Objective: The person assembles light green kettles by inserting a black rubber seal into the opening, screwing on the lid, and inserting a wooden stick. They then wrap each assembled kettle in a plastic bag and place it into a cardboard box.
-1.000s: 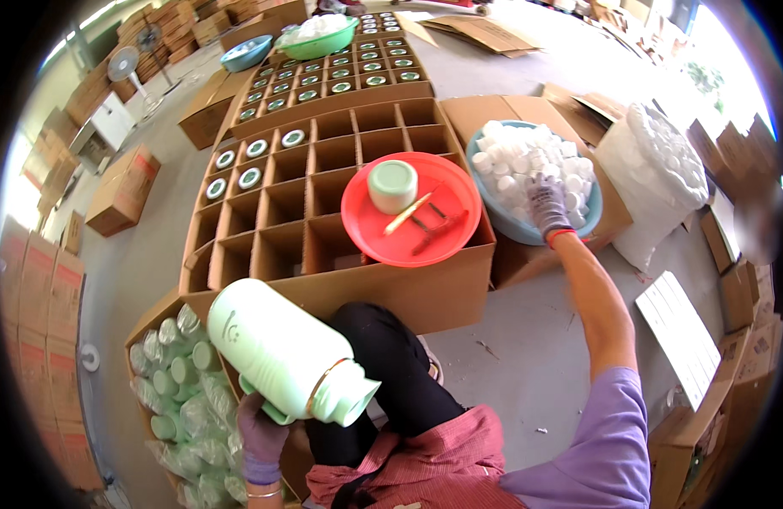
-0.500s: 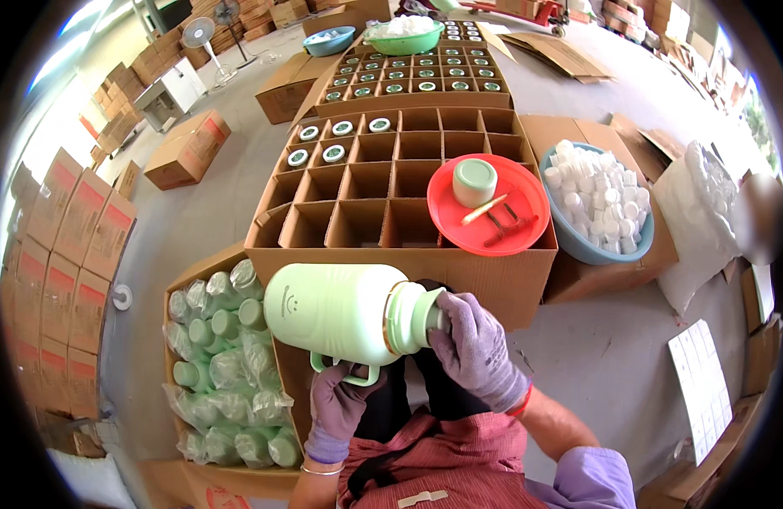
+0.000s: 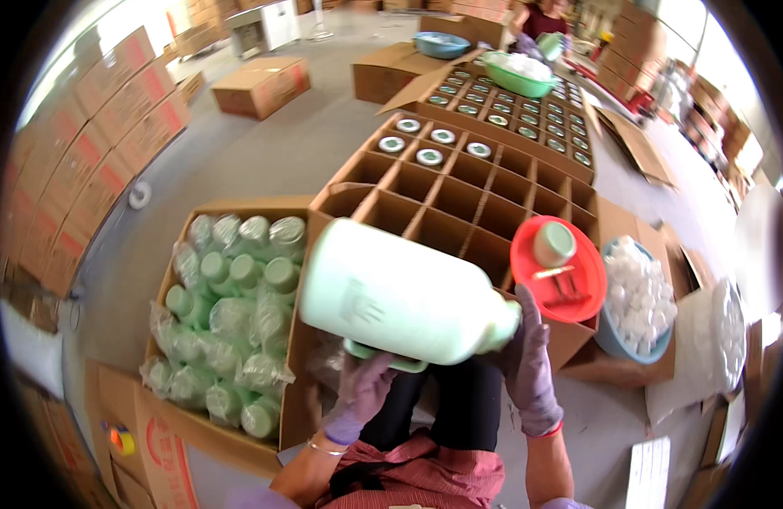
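A large pale green vacuum jug [image 3: 400,293] lies tilted across my lap, its mouth end to the right and a little lower. My left hand [image 3: 363,390] is closed round its green side handle [image 3: 387,355] from below. At the mouth end, my right hand [image 3: 531,373] stands with its fingers stretched upward, close beside the neck; whether it touches is hard to see. Beyond that hand, a red dish [image 3: 524,254] carries a pale green cup [image 3: 554,243], a light stick and a dark red tool. The jug looks blurred by motion.
To the left stands a carton [image 3: 296,382] of green bottles [image 3: 230,348], many in clear plastic. Ahead, a divided carton [image 3: 484,204] holds several capped items in its far cells. A blue basin [image 3: 610,339] of white caps is at right. A person [image 3: 540,21] works at the back.
My right hand has come off the jug's mouth and its fingers have straightened. The jug has tipped, mouth end lower. The whole view has swung left.
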